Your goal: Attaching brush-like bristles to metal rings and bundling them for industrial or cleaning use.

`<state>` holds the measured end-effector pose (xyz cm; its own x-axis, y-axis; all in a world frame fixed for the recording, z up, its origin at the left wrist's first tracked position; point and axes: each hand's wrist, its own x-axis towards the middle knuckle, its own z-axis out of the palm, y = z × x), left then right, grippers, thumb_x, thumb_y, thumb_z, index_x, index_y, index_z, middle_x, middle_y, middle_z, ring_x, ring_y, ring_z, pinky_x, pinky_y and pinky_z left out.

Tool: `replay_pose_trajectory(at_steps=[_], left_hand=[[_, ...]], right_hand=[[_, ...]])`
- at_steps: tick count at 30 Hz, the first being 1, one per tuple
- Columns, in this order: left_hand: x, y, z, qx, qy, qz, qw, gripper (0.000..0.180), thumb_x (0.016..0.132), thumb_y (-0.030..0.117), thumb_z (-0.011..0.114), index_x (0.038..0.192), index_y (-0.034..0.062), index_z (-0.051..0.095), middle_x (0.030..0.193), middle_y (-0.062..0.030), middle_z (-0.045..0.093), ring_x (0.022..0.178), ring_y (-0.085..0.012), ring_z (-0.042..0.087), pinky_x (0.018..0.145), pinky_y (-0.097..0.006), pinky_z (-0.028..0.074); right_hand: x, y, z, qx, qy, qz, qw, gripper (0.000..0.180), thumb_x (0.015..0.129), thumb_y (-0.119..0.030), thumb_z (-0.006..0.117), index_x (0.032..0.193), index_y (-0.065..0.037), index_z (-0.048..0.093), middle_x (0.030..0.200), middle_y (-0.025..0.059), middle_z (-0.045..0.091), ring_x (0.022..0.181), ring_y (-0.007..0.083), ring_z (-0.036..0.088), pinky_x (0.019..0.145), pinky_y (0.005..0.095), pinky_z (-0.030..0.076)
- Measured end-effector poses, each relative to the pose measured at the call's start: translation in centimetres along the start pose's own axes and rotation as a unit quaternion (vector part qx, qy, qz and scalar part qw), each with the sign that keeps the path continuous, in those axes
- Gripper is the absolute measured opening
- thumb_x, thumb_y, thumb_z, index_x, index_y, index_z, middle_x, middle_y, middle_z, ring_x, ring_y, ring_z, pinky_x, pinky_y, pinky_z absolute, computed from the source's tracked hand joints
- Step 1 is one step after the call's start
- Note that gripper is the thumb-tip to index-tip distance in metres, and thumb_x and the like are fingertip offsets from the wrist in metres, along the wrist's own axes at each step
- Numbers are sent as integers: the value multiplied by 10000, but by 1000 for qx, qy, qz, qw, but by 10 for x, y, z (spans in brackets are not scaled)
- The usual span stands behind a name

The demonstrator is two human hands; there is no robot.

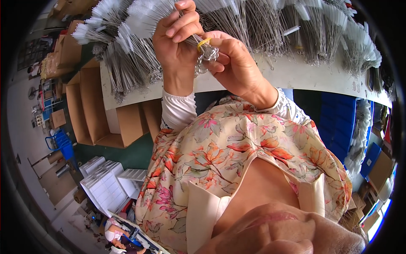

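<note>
A bundle of wire-handled cleaning brushes (209, 54) is held up over the table edge, its looped metal ends pointing toward me and its white bristles away. My left hand (179, 46) is closed around the wire stems, fingers curled. At the looped ends, a yellow rubber band (204, 43) goes around the stems. My right hand (237, 63) pinches there with thumb and fingers, gripping the band beside the loops. Fingers partly hide how far the band wraps around.
Piles of similar brushes (264, 31) lie across the white table (237, 82). Open cardboard boxes (91, 112) stand at the left, with white plastic trays (103, 182) below them. Blue bins (336, 118) are under the table at right. Another person (114, 233) sits at lower left.
</note>
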<state>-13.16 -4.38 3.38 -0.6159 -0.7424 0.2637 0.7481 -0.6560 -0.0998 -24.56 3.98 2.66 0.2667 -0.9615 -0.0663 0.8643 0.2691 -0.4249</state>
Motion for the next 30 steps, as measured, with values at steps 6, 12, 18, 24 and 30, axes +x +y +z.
replay_pose_trajectory(at_steps=[6,12,18,24,30], left_hand=[[-14,10,20,152,80,65,983,484,1006,273,340,1329,-83,284,870,-92,504,479,-80,356,404,-213,343],[-2,29,17,397,107,166,896,327,927,226,505,1130,-30,531,782,-119,583,456,-54,382,386,-253,337],[-2,85,41,623,220,325,677,100,880,103,599,891,25,538,727,-80,560,440,-50,348,379,-208,251],[148,53,31,703,127,0,700,177,741,70,734,817,23,582,665,-21,528,585,-126,513,557,-260,421],[278,106,-55,741,202,10,640,136,701,28,750,802,43,661,641,-26,604,599,-121,594,443,-219,430]], right_hand=[[-1,7,-23,180,-75,98,976,175,876,-160,541,1004,-43,565,715,-38,422,557,49,309,490,191,297],[-2,-2,-41,33,-176,-69,981,172,885,-200,556,977,-55,555,681,-23,380,560,75,326,484,218,303],[-46,-65,-35,-139,-165,-36,976,238,967,-270,454,838,-71,430,726,2,377,538,61,304,408,188,264],[-46,-52,-77,-27,3,117,993,100,981,-180,431,913,-107,442,811,23,453,512,21,249,374,155,208],[-60,-66,-95,-33,7,87,996,42,939,-99,430,953,-96,469,717,1,428,474,28,232,389,171,199]])
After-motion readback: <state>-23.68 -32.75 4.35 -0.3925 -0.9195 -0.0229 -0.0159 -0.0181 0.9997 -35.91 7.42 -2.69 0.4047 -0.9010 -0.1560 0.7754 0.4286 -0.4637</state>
